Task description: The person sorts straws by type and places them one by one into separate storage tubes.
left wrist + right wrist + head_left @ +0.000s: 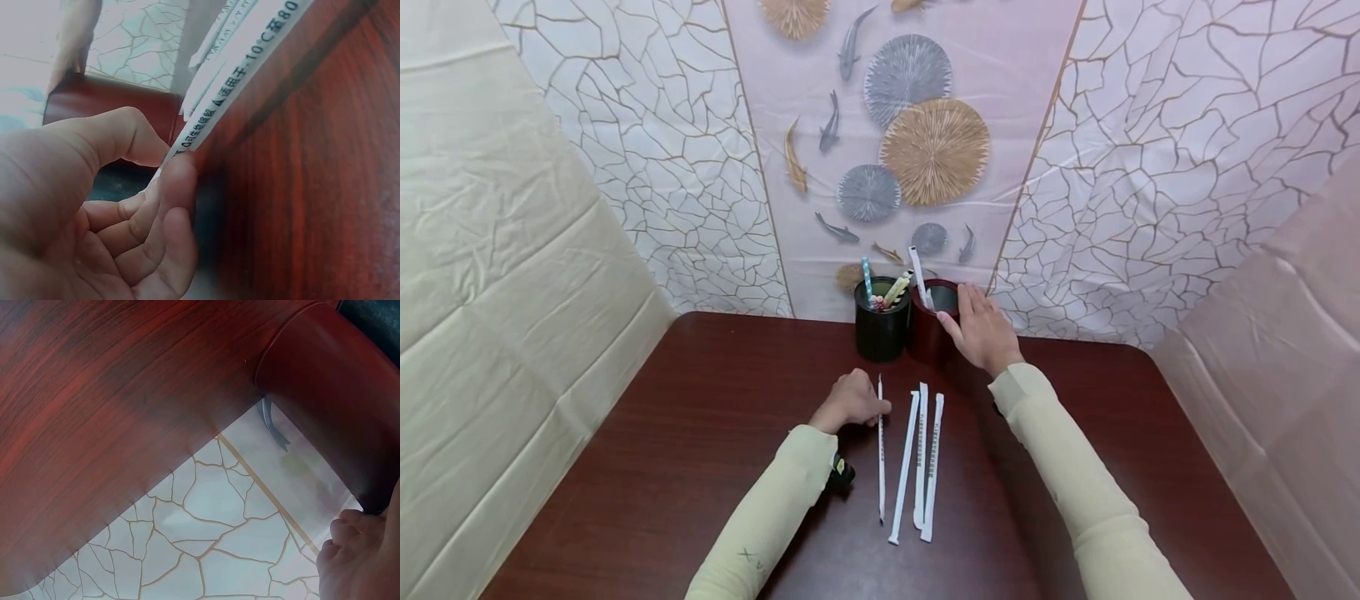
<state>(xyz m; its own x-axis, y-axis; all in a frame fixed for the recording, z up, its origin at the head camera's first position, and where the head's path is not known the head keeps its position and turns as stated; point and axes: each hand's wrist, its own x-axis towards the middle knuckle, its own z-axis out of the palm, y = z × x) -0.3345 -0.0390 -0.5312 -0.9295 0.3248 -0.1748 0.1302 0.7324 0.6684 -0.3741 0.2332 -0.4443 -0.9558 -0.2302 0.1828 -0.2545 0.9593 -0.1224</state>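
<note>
The left hand [853, 400] pinches a white wrapped straw [882, 475] between thumb and forefinger, near its far end. The right hand [985, 330], fingers straight and thumb spread, rests against the rim of a dark red cup [928, 340]. That cup holds at least one white straw [919, 273]; a black cup [880, 338] beside it holds patterned straws [867, 280]. Three more wrapped straws [920, 467] lie on the table [662, 467], right of the pinched one, whose print includes "适用于-10°C至80".

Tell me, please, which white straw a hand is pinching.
The leftmost white straw: the left hand pinches it, while the three beside it are untouched.
</note>
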